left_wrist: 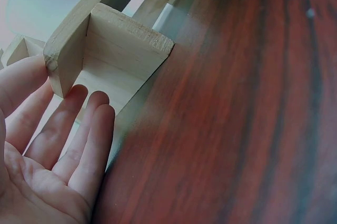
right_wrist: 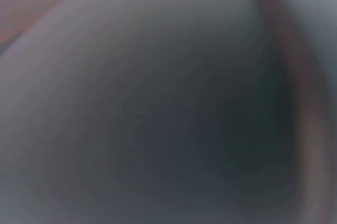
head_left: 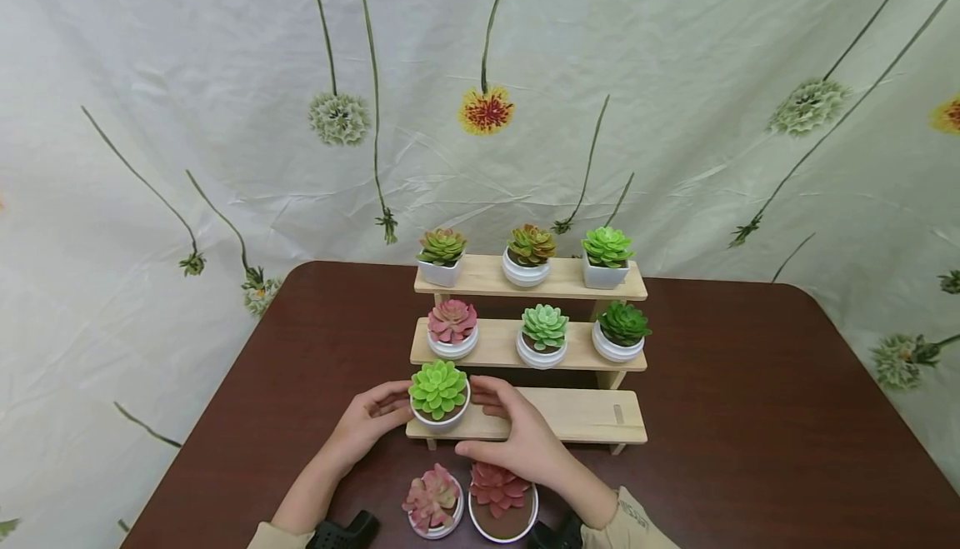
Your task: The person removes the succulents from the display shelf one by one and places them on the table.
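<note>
A bright green succulent (head_left: pixel 438 391) in a round white pot stands at the left end of the lowest step of a wooden tiered stand (head_left: pixel 562 412). My left hand (head_left: pixel 362 426) is at the pot's left side, its fingers loosely bent. In the left wrist view those fingers (left_wrist: pixel 95 145) lie by the end of a wooden step (left_wrist: pixel 66 58), relaxed and apart. On the pot's other side is my right hand (head_left: pixel 521 436), fingertips close to the rim and thumb spread toward the front. Whether either hand touches the pot cannot be told. The right wrist view is a grey blur.
Nearest me on the brown table (head_left: pixel 735 416) stand a pink succulent (head_left: pixel 432 499) and a dark red succulent (head_left: pixel 498 495), the latter partly under my right hand. Several potted succulents fill the upper two steps, among them a dark green one (head_left: pixel 623 324). A floral cloth (head_left: pixel 600 32) hangs behind.
</note>
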A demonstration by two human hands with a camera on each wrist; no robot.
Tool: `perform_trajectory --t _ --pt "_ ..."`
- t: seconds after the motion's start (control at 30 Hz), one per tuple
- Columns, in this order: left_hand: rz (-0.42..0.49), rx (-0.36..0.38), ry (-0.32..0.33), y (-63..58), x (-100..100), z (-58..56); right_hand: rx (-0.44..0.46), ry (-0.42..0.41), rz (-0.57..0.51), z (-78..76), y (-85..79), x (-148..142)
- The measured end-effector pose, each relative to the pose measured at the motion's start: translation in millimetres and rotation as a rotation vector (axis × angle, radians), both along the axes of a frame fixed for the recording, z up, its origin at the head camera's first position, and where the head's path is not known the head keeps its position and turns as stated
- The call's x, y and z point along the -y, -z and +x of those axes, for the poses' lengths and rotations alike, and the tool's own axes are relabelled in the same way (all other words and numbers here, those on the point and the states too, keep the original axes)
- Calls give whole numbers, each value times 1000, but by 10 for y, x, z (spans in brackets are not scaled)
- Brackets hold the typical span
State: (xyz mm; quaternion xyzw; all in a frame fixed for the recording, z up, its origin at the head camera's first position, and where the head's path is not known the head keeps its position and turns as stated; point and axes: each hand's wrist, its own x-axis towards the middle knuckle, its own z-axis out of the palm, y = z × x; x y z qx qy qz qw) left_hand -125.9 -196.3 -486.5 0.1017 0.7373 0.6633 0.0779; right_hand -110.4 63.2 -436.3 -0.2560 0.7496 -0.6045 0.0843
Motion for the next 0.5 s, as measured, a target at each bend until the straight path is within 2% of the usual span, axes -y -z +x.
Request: perform_trajectory --t 0.3,0.5 --pt "-9 -1 0 -10 -6 -1 22 15 20 -22 -37 58" --pt "0 -15 19 -2 -4 -3 2 19 22 41 -248 96"
